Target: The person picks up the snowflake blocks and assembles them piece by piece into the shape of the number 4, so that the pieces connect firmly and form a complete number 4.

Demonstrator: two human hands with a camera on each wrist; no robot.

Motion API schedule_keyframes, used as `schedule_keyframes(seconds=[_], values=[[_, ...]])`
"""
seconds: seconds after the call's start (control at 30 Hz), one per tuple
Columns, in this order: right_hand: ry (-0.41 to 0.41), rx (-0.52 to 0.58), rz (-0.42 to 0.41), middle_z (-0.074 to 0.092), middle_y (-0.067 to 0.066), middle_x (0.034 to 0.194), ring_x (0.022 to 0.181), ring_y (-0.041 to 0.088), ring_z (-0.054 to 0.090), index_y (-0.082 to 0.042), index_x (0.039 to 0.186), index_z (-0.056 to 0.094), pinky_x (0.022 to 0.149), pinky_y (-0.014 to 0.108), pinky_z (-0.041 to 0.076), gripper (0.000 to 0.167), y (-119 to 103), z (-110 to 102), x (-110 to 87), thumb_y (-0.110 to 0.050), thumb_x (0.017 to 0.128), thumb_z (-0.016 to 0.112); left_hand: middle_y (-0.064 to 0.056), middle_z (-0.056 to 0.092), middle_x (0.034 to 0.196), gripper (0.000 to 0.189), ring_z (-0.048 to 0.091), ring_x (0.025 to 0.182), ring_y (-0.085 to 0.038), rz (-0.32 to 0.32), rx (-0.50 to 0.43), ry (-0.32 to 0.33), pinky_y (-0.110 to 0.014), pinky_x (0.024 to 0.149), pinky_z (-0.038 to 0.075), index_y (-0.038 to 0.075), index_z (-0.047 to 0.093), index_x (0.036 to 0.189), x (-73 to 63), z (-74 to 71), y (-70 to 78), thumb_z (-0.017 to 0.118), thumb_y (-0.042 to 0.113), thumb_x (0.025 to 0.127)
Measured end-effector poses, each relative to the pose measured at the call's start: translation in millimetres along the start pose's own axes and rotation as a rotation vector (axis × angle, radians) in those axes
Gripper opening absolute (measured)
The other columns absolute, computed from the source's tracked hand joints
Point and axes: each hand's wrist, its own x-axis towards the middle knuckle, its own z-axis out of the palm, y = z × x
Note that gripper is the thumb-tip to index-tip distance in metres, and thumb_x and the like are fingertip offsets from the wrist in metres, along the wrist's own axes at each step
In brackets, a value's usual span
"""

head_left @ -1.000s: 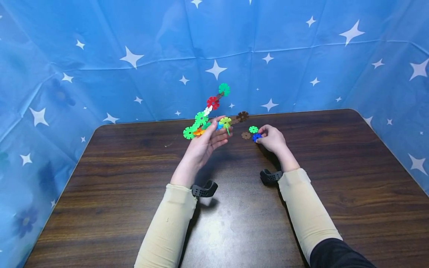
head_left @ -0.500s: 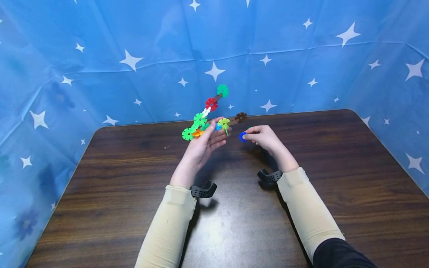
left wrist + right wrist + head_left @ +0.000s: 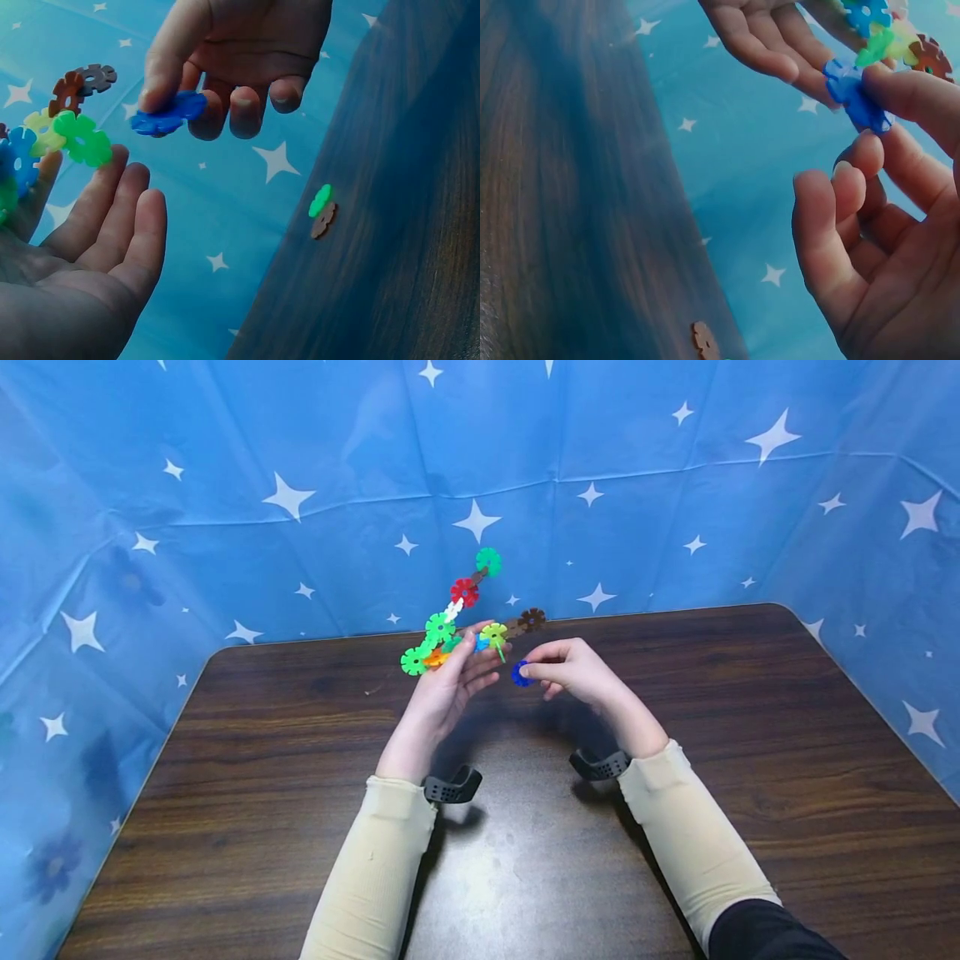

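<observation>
A chain of interlocking plastic snowflake discs [image 3: 440,627], in green, white, red, brown, orange, blue and yellow, is held by my left hand [image 3: 441,697] between thumb and fingers. Its other fingers extend below the chain, palm partly upward. My right hand [image 3: 577,675] pinches a blue snowflake disc [image 3: 521,673] between thumb and index finger. In the left wrist view the blue disc [image 3: 169,114] is to the right of a bright green disc [image 3: 82,139] on the chain, with a gap between them. Part of the chain is hidden by my left thumb and fingers.
A loose green disc [image 3: 320,201] and a loose brown disc [image 3: 325,221] lie on the dark wooden table [image 3: 525,860]; my right hand hides them in the head view. A blue curtain with white stars [image 3: 337,560] stands behind the table.
My right hand has picked up the blue disc from beside the loose green and brown discs and moved it left, closer to the chain. My left hand has barely moved.
</observation>
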Motion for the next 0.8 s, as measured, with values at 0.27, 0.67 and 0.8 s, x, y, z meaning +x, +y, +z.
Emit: schedule_keyframes(seconds=[0.27, 0.67, 0.8], values=[[-0.053, 0.022, -0.054, 0.056, 0.005, 0.067, 0.051, 0.013, 0.051, 0.005, 0.092, 0.067, 0.052, 0.034, 0.055, 0.018, -2.5, 9.5, -2.8, -0.012, 0.094, 0.065, -0.027, 0.050, 0.135, 0.047, 0.059, 0.114, -0.023, 0.017, -0.001, -0.009, -0.049, 0.106, 0.035, 0.009, 0.045, 0.143, -0.6, -0.7, -0.8, 0.042, 0.036, 0.104], [-0.081, 0.032, -0.038, 0.062, 0.016, 0.070, 0.052, 0.014, 0.055, 0.006, 0.092, 0.066, 0.051, 0.029, 0.052, 0.016, -5.5, 12.2, -3.3, -0.010, 0.093, 0.066, -0.028, 0.047, 0.138, 0.045, 0.053, 0.122, -0.030, 0.010, 0.011, -0.016, -0.037, 0.098, 0.045, 0.010, 0.046, 0.142, -0.3, 0.2, 0.6, 0.041, 0.036, 0.105], [-0.082, 0.024, -0.045, 0.063, 0.019, 0.072, 0.053, 0.013, 0.056, 0.005, 0.092, 0.066, 0.051, 0.028, 0.052, 0.015, -4.7, 12.2, -3.5, -0.010, 0.093, 0.066, -0.027, 0.048, 0.137, 0.047, 0.050, 0.126, -0.033, -0.006, 0.022, -0.003, -0.038, 0.100, 0.044, 0.009, 0.045, 0.142, -0.7, 0.5, -0.3, 0.042, 0.037, 0.104]])
